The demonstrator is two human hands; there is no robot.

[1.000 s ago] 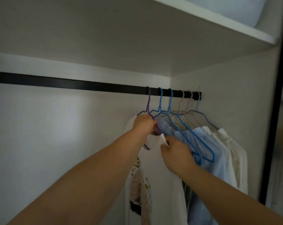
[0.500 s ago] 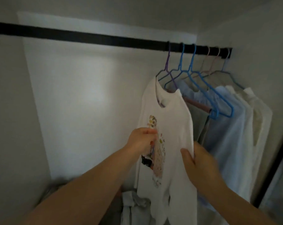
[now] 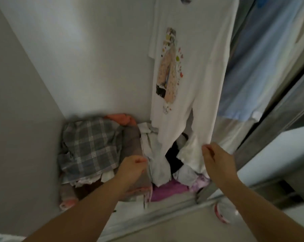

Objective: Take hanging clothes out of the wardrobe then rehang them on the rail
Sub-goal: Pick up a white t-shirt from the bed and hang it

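A: Item: white printed T-shirt point(image 3: 198, 70), hung at the right of the wardrobe, its hanger and the rail out of frame above. The hem is met by both hands low down, just over the heap of loose clothes point(image 3: 167, 165) on the wardrobe floor.

B: Grip, entered per hand?

A: Left hand point(image 3: 132, 165): fingers curled, set at the left edge of the hem; whether cloth is actually pinched cannot be told, since pale fabric from the heap lies right behind it. Right hand point(image 3: 215, 159): fingers curled at the right lower corner of the hem, and the cloth appears to be pinched there, though the contact is blurred.

B: Neighbouring stock?

A: Blue garments point(image 3: 263, 63) are hung just beside it on the right, touching or nearly so. A grey plaid piece point(image 3: 90, 145) and a purple piece point(image 3: 167, 189) are noted in the heap below.

B: Risks, as judged?

A: If the hem is tugged downward, the shirt may be pulled off its hanger and dropped into the heap. Loose pieces below may be gathered up by mistake, since white lies against white.
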